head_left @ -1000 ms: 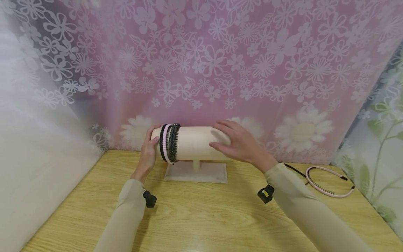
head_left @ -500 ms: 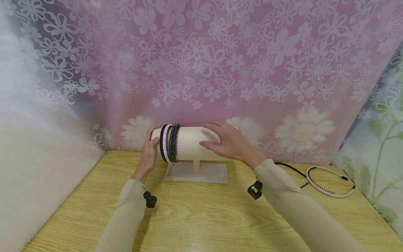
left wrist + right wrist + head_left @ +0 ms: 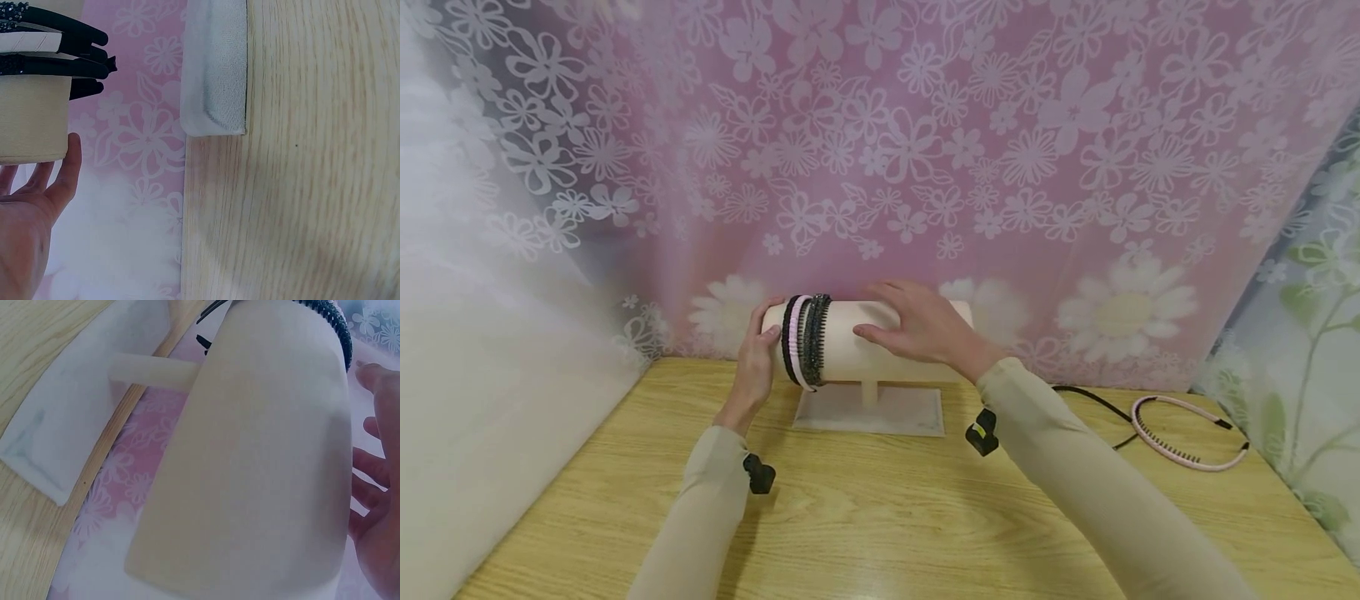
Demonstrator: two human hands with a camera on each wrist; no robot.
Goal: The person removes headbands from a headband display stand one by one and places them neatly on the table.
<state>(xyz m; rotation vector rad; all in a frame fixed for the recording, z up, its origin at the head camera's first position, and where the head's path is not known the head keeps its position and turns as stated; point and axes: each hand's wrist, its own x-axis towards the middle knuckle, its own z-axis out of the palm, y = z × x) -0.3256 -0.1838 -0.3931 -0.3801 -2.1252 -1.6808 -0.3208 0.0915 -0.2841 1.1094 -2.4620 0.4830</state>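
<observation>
A cream, roll-shaped headband stand (image 3: 846,362) lies crosswise on its post and flat base (image 3: 887,414). Bunched near its left end are a black headband (image 3: 787,343), a pink one (image 3: 797,354) and dark glittery, toothed headbands (image 3: 815,342). My left hand (image 3: 751,371) holds the roll's left end, thumb in front and fingers behind. In the left wrist view, fingertips of that hand (image 3: 28,231) meet the roll's edge. Over the bare right part of the roll is my right hand (image 3: 928,325), fingers extended, holding nothing. The right wrist view shows its fingers (image 3: 369,465) beside the roll.
On the table's right side lie a pink toothed headband (image 3: 1157,446) with black tips and a thin black one (image 3: 1093,396), partly overlapping. Behind the wooden table (image 3: 850,517) hangs a pink flowered curtain (image 3: 880,167). White fabric (image 3: 497,375) borders the left side.
My right hand has slid leftward along the roll, closer to the headbands. The left hand and the stand stay where they were.
</observation>
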